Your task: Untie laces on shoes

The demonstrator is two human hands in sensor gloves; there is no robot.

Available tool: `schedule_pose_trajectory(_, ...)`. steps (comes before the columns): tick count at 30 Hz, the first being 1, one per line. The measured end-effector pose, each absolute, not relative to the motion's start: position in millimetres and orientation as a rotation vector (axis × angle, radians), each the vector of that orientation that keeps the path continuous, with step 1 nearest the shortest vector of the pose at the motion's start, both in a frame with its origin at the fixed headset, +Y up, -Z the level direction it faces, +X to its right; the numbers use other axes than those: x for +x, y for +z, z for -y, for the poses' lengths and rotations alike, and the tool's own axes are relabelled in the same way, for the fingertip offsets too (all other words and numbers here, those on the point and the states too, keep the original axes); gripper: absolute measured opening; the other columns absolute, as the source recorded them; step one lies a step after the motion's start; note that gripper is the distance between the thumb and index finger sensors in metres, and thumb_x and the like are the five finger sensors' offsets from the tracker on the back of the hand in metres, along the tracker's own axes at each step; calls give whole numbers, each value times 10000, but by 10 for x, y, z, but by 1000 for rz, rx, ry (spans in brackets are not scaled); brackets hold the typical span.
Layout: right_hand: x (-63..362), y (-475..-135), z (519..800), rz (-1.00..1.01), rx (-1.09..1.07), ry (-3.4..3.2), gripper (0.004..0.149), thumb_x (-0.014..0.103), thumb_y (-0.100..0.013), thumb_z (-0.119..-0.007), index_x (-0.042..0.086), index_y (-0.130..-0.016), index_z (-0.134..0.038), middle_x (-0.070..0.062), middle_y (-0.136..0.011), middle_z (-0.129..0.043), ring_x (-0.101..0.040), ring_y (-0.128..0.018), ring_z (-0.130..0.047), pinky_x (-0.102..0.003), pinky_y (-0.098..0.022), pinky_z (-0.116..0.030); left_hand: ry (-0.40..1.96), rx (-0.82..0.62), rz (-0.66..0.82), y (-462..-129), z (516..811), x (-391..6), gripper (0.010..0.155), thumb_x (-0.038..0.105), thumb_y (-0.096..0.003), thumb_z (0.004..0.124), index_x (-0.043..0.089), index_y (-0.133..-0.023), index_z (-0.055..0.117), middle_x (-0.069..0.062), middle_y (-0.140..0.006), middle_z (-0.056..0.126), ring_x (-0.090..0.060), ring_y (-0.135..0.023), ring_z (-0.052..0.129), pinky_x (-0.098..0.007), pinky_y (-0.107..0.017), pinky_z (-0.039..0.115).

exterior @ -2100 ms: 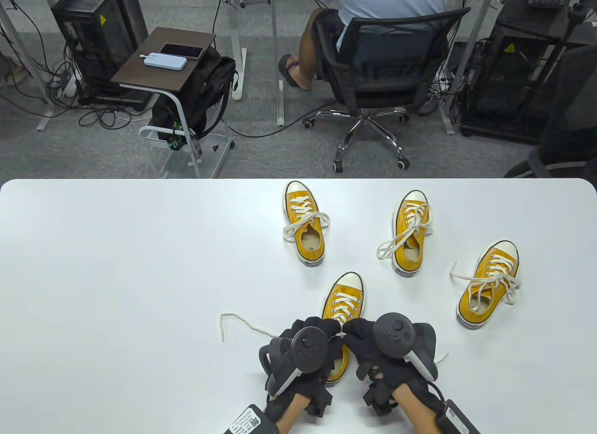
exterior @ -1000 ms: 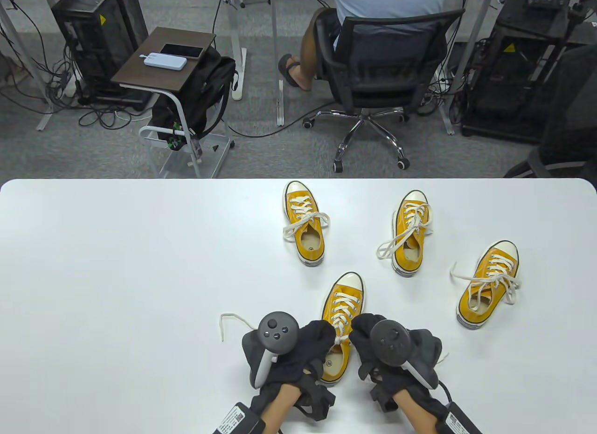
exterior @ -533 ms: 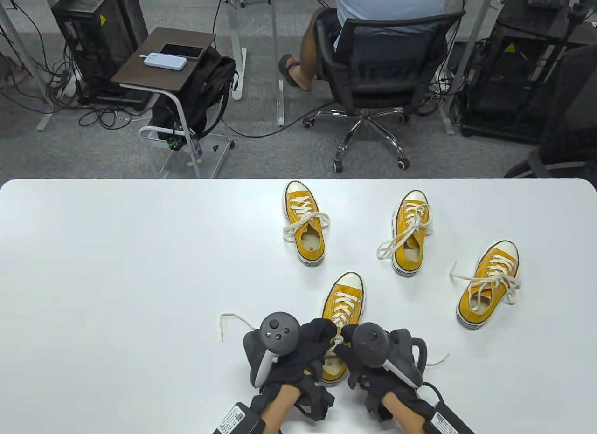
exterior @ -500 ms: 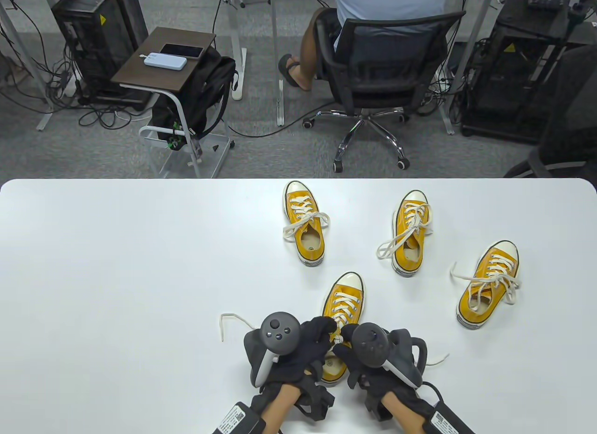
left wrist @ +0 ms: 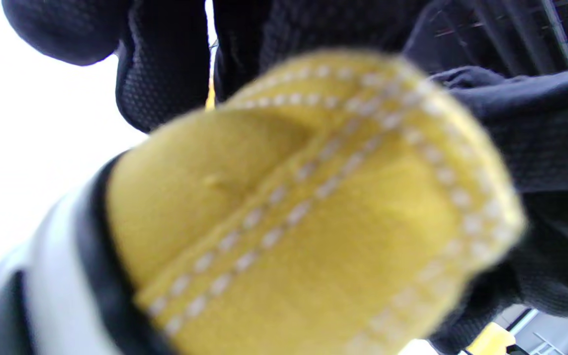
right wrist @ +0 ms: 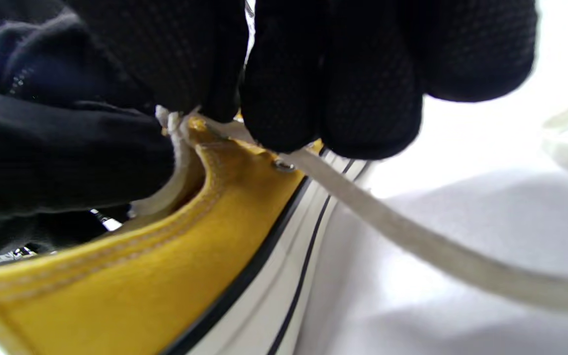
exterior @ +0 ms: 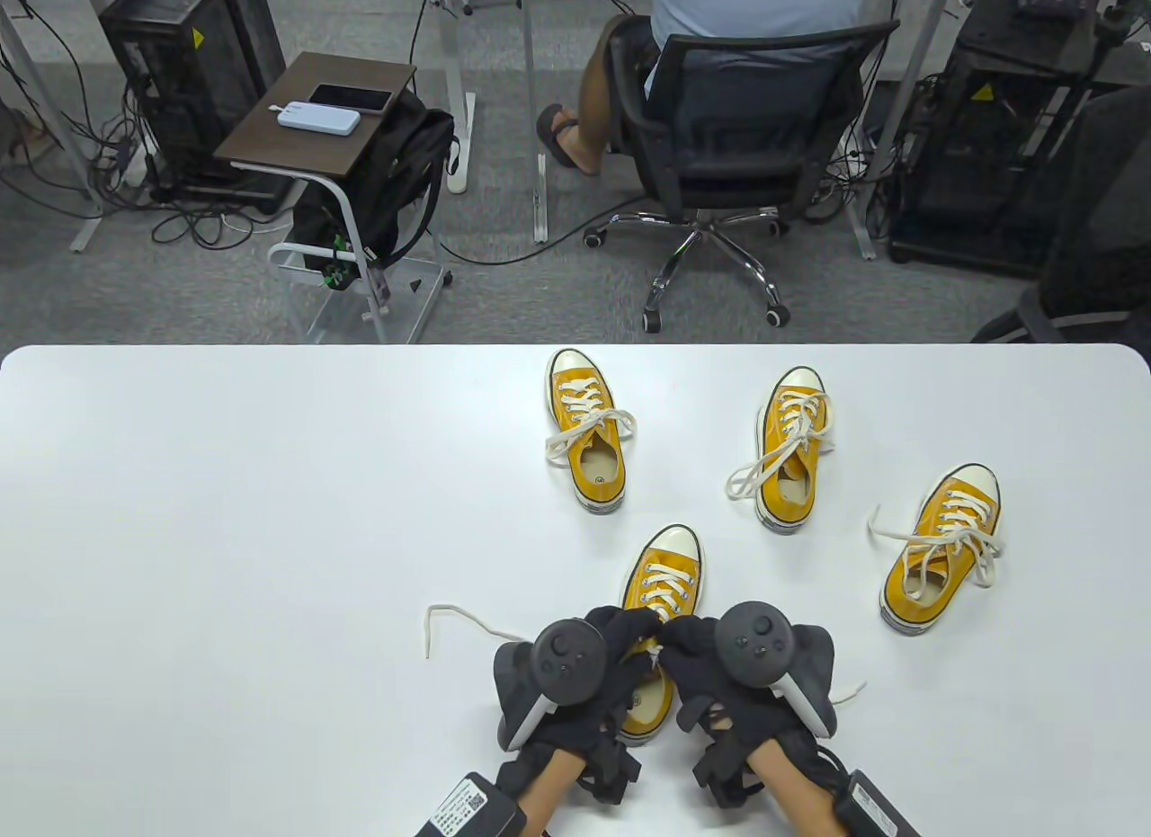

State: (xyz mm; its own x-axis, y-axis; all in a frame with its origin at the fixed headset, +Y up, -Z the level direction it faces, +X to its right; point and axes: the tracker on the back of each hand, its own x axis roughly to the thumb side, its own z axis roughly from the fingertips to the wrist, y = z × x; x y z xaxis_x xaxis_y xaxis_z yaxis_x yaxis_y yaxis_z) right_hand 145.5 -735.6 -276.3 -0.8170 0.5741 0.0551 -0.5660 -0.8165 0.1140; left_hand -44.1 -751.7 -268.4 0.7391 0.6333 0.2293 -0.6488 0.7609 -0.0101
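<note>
Both the left hand (exterior: pixel 601 671) and the right hand (exterior: pixel 719 671) pinch the lace (right wrist: pixel 412 236) at the top eyelets of the nearest shoe (exterior: pixel 661 585), its bow seemingly already open, while three other shoes (exterior: pixel 589 441) behind it wait with tied bows.

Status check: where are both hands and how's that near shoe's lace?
Left hand and right hand both on near yellow sneaker, fingers meeting at its lace. Lace ends trail loose both sides. Three other sneakers untouched. Nothing in the way.
</note>
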Motion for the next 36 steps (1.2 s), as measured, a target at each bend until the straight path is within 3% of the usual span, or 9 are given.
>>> schedule_pose_trajectory(6,1473,-2773,7370,-148,118,2497,352,328,-443,-801,234,-781,-811,-148,-753,-927,-371,-521,-967,-566,-424,-793,646,164,237,-2665,7491,-399,381,348,-442,886,415,-817,893,9,-814,968,-332,-624,1008,-500,-436,832)
schedule_pose_trajectory(11,1501,-2796,7393,-182,103,2459,357,329,-445,-795,230,-787,-808,-146,-755,-923,-367,-524,-967,-564,-426,-795,661,142,244,-2681,7510,-418,386,357,-452,863,417,-833,867,7,-821,956,-324,-628,1006,-490,-433,837)
schedule_pose_trajectory(15,1515,-2819,7438,-233,94,2397,378,312,-451,-774,170,-801,-782,-156,-770,-906,-377,-537,-961,-572,-433,-789,666,129,270,-2680,7516,-408,488,367,-437,889,447,-913,819,11,-900,913,-320,-675,985,-484,-455,828)
schedule_pose_trajectory(20,1539,-2828,7450,-245,80,2369,375,316,-453,-771,176,-800,-781,-160,-772,-903,-379,-539,-959,-573,-433,-788,678,163,266,-2685,7516,-403,377,369,-444,874,419,-816,900,9,-852,944,-325,-656,992,-497,-453,826)
schedule_pose_trajectory(29,1562,-2831,7426,-202,64,2505,354,343,-456,-787,236,-793,-798,-171,-771,-906,-383,-536,-957,-576,-433,-783,830,71,157,-2767,7634,-516,391,363,-490,763,407,-874,821,-3,-825,961,-333,-635,990,-498,-447,824)
schedule_pose_trajectory(33,1532,-2824,7427,-219,73,2496,409,334,-454,-792,177,-831,-766,-178,-785,-895,-400,-543,-949,-590,-438,-772,855,66,142,-2768,7640,-529,391,372,-486,775,399,-872,828,-12,-817,971,-348,-634,987,-502,-446,821)
schedule_pose_trajectory(36,1533,-2809,7389,-155,94,2529,537,419,-456,-768,147,-917,-715,-181,-813,-875,-406,-568,-935,-594,-458,-759,846,69,147,-2768,7630,-515,390,368,-486,776,396,-871,830,-19,-811,978,-352,-629,992,-502,-440,823)
